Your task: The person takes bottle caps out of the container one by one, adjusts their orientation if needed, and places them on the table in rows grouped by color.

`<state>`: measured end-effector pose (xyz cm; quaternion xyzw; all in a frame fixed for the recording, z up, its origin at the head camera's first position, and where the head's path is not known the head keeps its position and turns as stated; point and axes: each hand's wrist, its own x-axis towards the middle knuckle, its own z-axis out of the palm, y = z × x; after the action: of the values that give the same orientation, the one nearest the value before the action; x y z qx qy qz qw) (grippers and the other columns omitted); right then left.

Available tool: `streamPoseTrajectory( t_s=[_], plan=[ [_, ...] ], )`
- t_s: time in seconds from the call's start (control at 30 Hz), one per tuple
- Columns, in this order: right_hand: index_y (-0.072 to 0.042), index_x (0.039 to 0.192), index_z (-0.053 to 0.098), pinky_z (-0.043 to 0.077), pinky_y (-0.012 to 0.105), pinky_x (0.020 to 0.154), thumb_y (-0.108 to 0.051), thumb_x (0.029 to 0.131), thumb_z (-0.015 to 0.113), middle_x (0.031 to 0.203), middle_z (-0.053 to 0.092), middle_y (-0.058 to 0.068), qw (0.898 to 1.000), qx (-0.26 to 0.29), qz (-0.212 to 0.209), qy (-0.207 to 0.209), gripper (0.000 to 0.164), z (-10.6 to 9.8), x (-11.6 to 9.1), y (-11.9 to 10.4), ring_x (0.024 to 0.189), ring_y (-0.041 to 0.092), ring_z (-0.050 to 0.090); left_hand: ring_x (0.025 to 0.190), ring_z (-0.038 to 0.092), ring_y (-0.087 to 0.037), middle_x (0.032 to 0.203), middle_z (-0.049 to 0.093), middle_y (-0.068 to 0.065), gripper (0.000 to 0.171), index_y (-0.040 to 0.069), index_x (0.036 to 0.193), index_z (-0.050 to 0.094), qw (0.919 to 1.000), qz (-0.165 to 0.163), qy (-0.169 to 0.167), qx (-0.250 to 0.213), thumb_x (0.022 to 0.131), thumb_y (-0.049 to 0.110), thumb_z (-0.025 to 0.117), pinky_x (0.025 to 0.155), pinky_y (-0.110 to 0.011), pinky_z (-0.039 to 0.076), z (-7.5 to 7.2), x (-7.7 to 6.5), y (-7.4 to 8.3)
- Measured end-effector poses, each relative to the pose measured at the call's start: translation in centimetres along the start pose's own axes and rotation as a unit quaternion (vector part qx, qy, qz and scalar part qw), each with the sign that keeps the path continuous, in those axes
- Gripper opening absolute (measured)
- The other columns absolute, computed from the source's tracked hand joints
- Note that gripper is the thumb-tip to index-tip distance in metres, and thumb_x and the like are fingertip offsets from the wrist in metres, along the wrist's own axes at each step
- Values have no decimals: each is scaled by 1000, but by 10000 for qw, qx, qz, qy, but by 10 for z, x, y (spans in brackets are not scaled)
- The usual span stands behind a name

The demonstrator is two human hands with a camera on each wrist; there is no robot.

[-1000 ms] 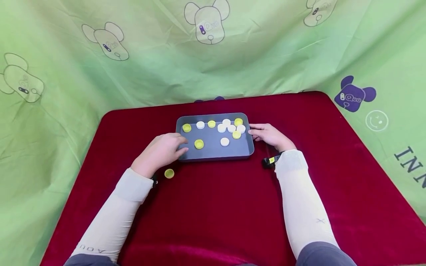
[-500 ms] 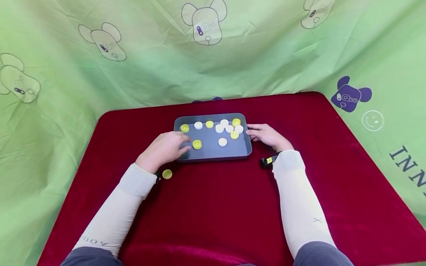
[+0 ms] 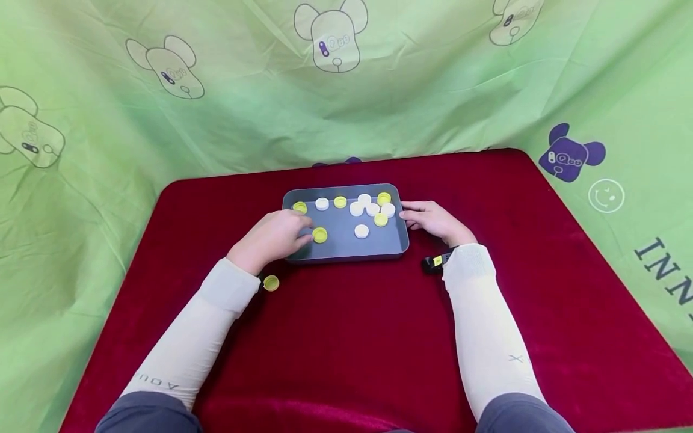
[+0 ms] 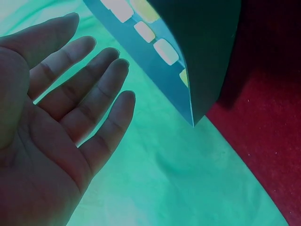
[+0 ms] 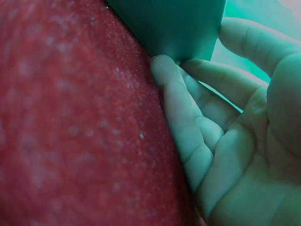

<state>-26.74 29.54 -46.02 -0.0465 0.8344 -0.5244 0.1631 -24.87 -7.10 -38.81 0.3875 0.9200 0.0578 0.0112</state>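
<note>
A shallow grey tray [image 3: 341, 243] holds several yellow and white bottle caps. My left hand [image 3: 275, 237] reaches over the tray's left wall, its fingertips close beside a yellow cap [image 3: 320, 235]. In the left wrist view, the fingers of that hand [image 4: 61, 108] are spread and loosely bent, with nothing between them. My right hand [image 3: 435, 221] touches the tray's right end from outside. The right wrist view has its fingertips [image 5: 164, 66] low against the outer wall [image 5: 174, 28], the thumb higher up. Another yellow cap [image 3: 271, 283] lies on the red cloth near my left wrist.
White caps [image 3: 372, 209] and yellow caps cluster at the tray's back right. A single white cap [image 3: 361, 231] lies nearer its front. Red cloth [image 3: 352, 337] covers the table, and a green printed curtain [image 3: 243, 108] hangs behind it.
My left hand has moved a little right, further over the tray, and its thumb and fingers have drawn closer together near the yellow cap. The right hand stays at the tray's end.
</note>
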Motion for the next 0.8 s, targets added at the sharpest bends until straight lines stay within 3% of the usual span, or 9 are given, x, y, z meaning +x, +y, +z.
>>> streamPoseTrajectory(
  t_s=[0.33, 0.8],
  plan=[
    [-6, 144, 47, 51, 35, 86, -27, 96, 62, 115, 65, 18, 10000, -4, -23, 33, 55, 1, 3, 0, 97, 28, 63, 83, 59, -17, 97, 69, -5, 22, 8, 107, 74, 9997, -131, -179, -32, 89, 22, 71, 74, -35, 52, 6, 7, -4],
    [-4, 144, 46, 51, 35, 86, -26, 96, 62, 116, 64, 18, 10000, 17, -46, 46, 55, 1, 0, 1, 94, 25, 64, 93, 61, -19, 102, 67, -6, 20, 7, 106, 74, 9997, 102, -94, -223, 88, 15, 71, 84, -35, 51, 18, 21, -1]
  ],
)
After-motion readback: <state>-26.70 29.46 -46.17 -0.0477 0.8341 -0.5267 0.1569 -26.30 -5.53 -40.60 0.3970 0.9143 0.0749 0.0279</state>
